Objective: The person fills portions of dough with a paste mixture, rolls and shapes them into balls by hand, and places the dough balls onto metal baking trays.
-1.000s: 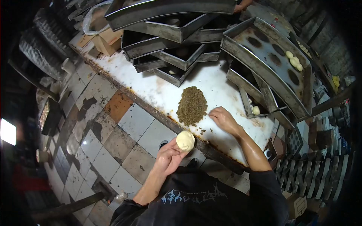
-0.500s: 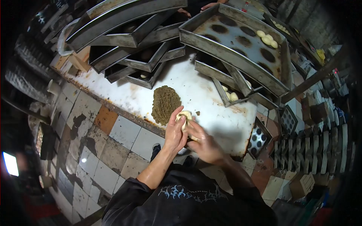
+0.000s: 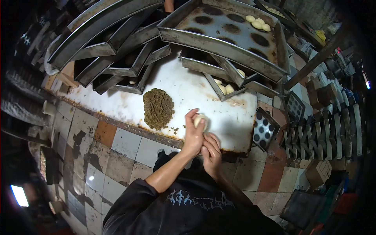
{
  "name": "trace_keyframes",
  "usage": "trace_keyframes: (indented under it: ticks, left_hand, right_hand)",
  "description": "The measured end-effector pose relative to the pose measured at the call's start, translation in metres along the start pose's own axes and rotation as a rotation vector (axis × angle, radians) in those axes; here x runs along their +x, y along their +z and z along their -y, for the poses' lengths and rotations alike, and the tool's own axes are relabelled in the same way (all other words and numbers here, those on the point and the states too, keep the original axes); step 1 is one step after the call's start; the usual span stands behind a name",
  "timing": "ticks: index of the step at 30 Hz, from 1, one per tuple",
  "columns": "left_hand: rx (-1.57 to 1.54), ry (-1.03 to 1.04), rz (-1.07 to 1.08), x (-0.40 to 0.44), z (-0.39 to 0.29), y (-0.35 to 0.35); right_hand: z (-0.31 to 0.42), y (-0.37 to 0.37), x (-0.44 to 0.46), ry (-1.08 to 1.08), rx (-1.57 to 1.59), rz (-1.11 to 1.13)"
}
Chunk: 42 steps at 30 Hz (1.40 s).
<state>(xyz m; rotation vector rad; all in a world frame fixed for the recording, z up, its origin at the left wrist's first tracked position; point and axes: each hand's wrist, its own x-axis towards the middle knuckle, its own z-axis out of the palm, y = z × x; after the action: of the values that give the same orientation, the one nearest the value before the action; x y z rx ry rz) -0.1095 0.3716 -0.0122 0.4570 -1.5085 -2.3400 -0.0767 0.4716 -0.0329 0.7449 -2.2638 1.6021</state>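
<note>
My left hand (image 3: 194,137) is closed around a pale, rounded piece of dough (image 3: 200,122), its thumb lying across it. Just below and to the right, my right hand (image 3: 212,154) has its fingers curled in beside the left palm. Whatever those curled fingers may hold is hidden. To the left of both hands, a flattened mound of crumbly brown filling (image 3: 158,108) lies on the white tabletop (image 3: 188,89), with small crumbs beside it.
Deep metal trays (image 3: 223,42) are stacked crosswise along the table's far side. Several pale dough balls (image 3: 258,24) sit in the top one, and more dough balls (image 3: 225,87) show in a lower tray. Another person's arm (image 3: 169,5) appears behind. Racked trays (image 3: 323,133) stand at right.
The dough, opened between both hands before, is now a rounder piece in my left hand. My right hand has dropped lower and curled its fingers. The view has shifted right.
</note>
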Motion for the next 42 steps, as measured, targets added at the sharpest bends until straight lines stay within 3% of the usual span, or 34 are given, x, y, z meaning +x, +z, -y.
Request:
trace_keyframes:
  ticks: [2,3,4,5,6,8,10,12,14,15,17,18,19,20,22,24,26,27,29,30,32,33,34,35,37,40,41,42]
  left_hand:
    - [0.637,0.424,0.244,0.017,0.030,-0.003]
    - [0.634,0.422,0.248,0.022,0.037,-0.009]
    - [0.919,0.554,0.422,0.028,0.043,-0.014]
    - [1.200,0.694,0.590,0.036,0.044,-0.013]
    - [1.185,0.711,0.574,0.041,0.032,-0.011]
    - [1.135,0.689,0.238,0.035,-0.007,-0.021]
    - [0.968,0.648,0.092,0.041,-0.038,-0.050]
    - [0.856,0.611,0.056,0.050,-0.054,-0.089]
    - [0.777,0.507,0.152,0.051,-0.078,-0.131]
    - [0.765,0.516,0.220,0.048,-0.091,-0.153]
    - [0.785,0.476,0.326,0.045,-0.112,-0.195]
    - [0.629,0.351,0.335,0.041,-0.123,-0.209]
    - [0.654,0.350,0.357,0.043,-0.121,-0.223]
    - [0.680,0.345,0.378,0.048,-0.122,-0.236]
    - [0.610,0.259,0.452,0.059,-0.137,-0.240]
    - [0.534,0.188,0.535,0.077,-0.145,-0.243]
    - [0.545,0.308,0.763,0.097,-0.147,-0.253]
    - [0.542,0.318,0.767,0.104,-0.155,-0.263]
    - [0.606,0.300,0.798,0.109,-0.174,-0.284]
    - [0.636,0.287,0.813,0.110,-0.181,-0.293]
    - [0.606,0.171,0.815,0.108,-0.184,-0.311]
    - [0.593,0.181,0.810,0.108,-0.181,-0.317]
    - [0.581,0.186,0.809,0.107,-0.177,-0.322]
    - [0.543,0.257,0.817,0.106,-0.173,-0.323]
    - [0.497,0.244,0.842,0.099,-0.183,-0.316]
    - [0.425,0.257,0.867,0.091,-0.185,-0.304]
    - [0.404,0.241,0.852,0.087,-0.188,-0.300]
    - [0.385,0.227,0.841,0.085,-0.191,-0.297]
  right_hand:
    - [-0.021,-0.026,-0.003,-0.033,-0.197,0.150]
    - [-0.037,-0.032,0.000,0.205,-0.054,-0.012]
    - [-0.053,-0.032,0.005,0.436,0.089,-0.176]
    - [-0.068,-0.028,0.021,0.421,0.081,-0.176]
    - [-0.084,-0.025,0.043,0.416,-0.004,-0.252]
    - [-0.105,0.002,0.075,0.339,-0.159,-0.357]
    - [-0.151,0.047,0.060,0.322,-0.427,0.037]
    - [-0.074,0.057,0.042,0.074,-0.577,0.260]
    - [-0.076,0.028,-0.006,-0.193,-0.648,0.170]
    - [-0.071,-0.002,-0.013,-0.049,-0.535,0.209]
    - [-0.075,-0.041,0.001,0.113,-0.621,0.096]
    - [-0.064,-0.046,0.031,0.010,-0.899,0.076]
    - [-0.083,-0.040,0.052,0.063,-1.026,-0.093]
    - [-0.101,-0.024,0.070,0.054,-1.032,-0.093]
    - [-0.109,0.011,0.096,0.361,-0.762,-0.316]
    - [-0.083,0.048,0.075,0.394,-0.526,-0.306]
    - [-0.043,0.056,0.040,0.292,-0.775,-0.091]
    - [-0.032,0.055,0.021,0.112,-0.884,-0.092]
    - [0.006,0.042,0.015,0.381,-0.961,0.008]
    - [-0.016,0.017,0.004,0.509,-1.040,0.117]
    - [0.035,0.018,0.078,1.055,-0.302,0.289]
    - [0.104,0.049,0.147,1.129,-0.274,0.334]
    - [0.160,0.067,0.203,0.800,-0.362,0.467]
    - [0.194,0.074,0.244,0.475,-0.353,0.449]
    - [0.266,0.112,0.324,-0.304,-0.415,0.241]
    - [0.329,0.210,0.400,-0.579,-0.207,-0.026]
    - [0.329,0.241,0.417,-0.657,-0.272,0.033]
    - [0.316,0.270,0.425,-0.641,-0.346,0.322]
